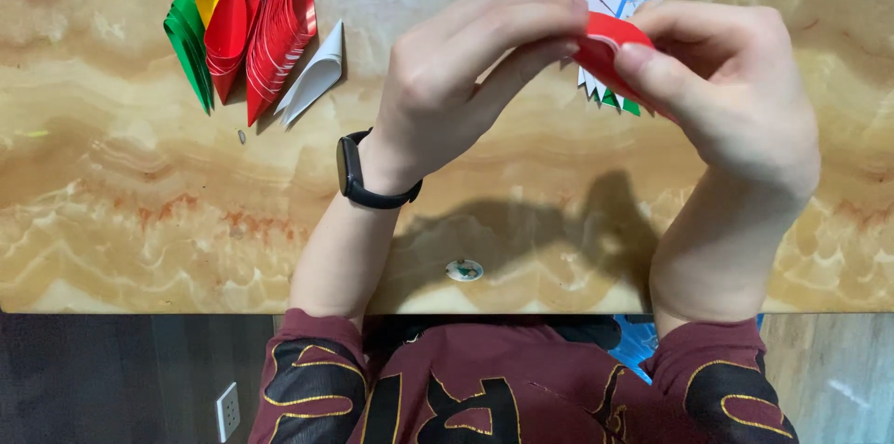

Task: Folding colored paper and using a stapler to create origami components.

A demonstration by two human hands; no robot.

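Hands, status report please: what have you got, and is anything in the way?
Left hand and right hand both pinching red folded paper. Held above marble table. Folded pieces pile far left, clear of hands.

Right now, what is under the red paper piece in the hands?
Under the red paper piece, pinched by left hand and right hand, white and green paper points poke out on the marble table. The rest is covered.

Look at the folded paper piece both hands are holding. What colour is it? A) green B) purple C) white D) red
D: the left hand and right hand pinch a red folded paper piece between their fingertips, above the marble-patterned table.
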